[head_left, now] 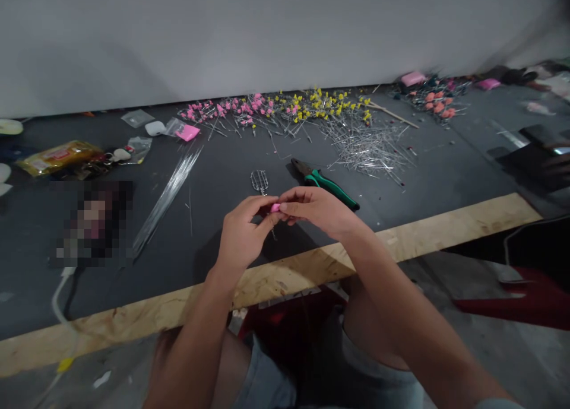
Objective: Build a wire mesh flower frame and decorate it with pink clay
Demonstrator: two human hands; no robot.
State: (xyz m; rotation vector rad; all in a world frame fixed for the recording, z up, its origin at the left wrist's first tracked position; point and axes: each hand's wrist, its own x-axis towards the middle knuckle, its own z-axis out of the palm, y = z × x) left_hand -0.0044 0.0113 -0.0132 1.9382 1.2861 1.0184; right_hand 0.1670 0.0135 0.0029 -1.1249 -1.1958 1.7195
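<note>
Bead sits pinched between my left hand and right hand, both closed on it, above the table — pliers at one o'clock. Tiny, light, probably soft and slippery — I'd grip its sides gently.

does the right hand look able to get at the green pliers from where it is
Probably yes: the green pliers lie on the table just beyond the right hand, with nothing between them. But it and the left hand are both pinching a pink piece, so its fingers are not free.
</note>
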